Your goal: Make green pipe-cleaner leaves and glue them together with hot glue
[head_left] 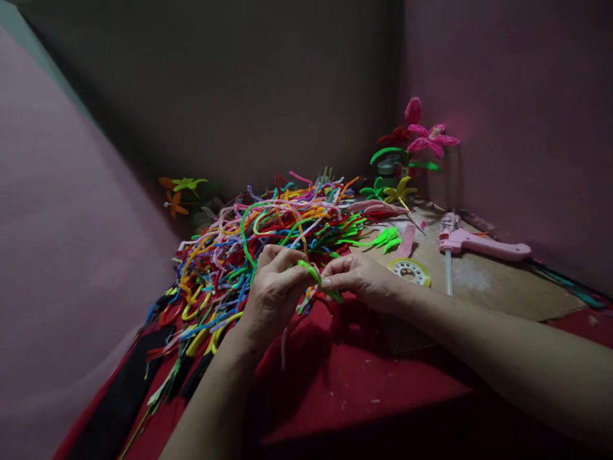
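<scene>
A short bright green pipe cleaner point(310, 271) runs between my two hands, bent at the fingertips. My left hand point(280, 284) pinches its upper end between thumb and forefinger. My right hand point(357, 276) is closed on the lower end, thumb against fingers. Just behind my hands lies a big tangled heap of coloured pipe cleaners point(225, 249). A bundle of shaped green pipe-cleaner pieces point(385, 237) rests on the board beyond my right hand.
A pink glue gun point(488, 243) with a clear stick and a yellow tape roll point(410, 272) lie on a cardboard sheet point(517, 291). Pipe-cleaner flowers point(433, 139) stand at the back right, orange ones point(176, 203) at the left. Red cloth point(354, 377) covers the table.
</scene>
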{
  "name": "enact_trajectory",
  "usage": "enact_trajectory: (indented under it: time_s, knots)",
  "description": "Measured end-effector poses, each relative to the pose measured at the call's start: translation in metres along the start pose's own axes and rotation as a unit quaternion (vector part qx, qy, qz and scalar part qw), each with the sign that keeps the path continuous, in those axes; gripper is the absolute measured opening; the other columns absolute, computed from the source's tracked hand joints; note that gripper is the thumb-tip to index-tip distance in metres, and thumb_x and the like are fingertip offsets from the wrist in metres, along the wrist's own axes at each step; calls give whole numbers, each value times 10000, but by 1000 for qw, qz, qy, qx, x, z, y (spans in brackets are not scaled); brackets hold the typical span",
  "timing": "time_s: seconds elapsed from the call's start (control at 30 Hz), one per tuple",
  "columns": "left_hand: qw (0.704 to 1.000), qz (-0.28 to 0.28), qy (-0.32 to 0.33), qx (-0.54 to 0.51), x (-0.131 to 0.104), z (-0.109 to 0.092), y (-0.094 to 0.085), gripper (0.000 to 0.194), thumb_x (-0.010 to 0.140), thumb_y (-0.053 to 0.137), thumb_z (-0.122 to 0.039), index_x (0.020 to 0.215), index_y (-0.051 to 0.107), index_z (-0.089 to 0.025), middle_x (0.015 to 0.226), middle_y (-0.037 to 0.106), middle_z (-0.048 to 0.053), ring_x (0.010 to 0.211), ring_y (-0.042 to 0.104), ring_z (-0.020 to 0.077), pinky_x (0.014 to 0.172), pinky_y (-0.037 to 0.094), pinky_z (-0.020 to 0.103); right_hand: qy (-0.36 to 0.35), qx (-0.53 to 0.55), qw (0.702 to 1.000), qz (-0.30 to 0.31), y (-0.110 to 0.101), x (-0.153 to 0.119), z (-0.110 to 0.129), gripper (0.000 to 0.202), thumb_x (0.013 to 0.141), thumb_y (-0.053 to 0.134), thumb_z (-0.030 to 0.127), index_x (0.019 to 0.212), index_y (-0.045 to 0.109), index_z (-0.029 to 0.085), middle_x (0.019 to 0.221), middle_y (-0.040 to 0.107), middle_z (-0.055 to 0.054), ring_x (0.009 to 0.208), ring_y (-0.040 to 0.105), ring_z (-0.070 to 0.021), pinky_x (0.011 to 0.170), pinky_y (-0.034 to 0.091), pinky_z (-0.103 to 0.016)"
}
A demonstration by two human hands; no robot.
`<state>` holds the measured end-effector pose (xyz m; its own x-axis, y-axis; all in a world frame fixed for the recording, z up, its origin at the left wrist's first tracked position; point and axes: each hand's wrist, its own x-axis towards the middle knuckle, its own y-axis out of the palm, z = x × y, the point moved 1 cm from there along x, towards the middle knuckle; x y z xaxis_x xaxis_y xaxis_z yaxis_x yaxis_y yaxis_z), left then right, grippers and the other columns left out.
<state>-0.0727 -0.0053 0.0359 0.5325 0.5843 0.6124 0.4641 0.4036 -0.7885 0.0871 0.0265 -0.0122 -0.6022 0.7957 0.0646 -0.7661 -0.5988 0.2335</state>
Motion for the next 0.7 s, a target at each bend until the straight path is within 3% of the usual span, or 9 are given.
enact_trajectory:
  time_s: [0.23, 0.53, 0.63, 0.7]
  knots:
    - [999, 25, -7, -40, 3, -2, -2, 127, 787, 555, -225, 711, 656, -213, 828, 652, 35, 856, 475, 185, 802, 366, 339, -19, -3, 1000, -11, 1, 0, -2, 123, 630, 650, 250, 633, 645, 126, 515, 557, 24, 474, 434, -71, 521, 336, -232]
    - [996, 78, 31, 42, 0, -3, 2, 131, 796, 516, -217, 713, 615, -201, 691, 633, 16, 725, 490, 158, 802, 320, 359, -4, -49, 998, -44, 4, 0, -1, 62, 616, 595, 175, 567, 596, 137, 467, 524, 34, 444, 429, -77, 491, 327, -228]
    - [990, 100, 32, 93, 4, -11, 3, 188, 780, 482, -197, 621, 580, -177, 604, 578, 24, 663, 467, 160, 757, 326, 360, -63, -180, 980, -59, 7, -3, -1, 113, 665, 540, 158, 557, 569, 148, 494, 523, 21, 474, 449, -89, 493, 328, -226]
    - [989, 118, -15, 83, 9, -14, 1, 193, 740, 485, -183, 562, 555, -166, 565, 541, 23, 632, 454, 158, 708, 328, 345, -154, -327, 928, -92, 10, -8, 1, 142, 698, 507, 133, 573, 571, 150, 541, 546, -1, 522, 472, -102, 520, 337, -229]
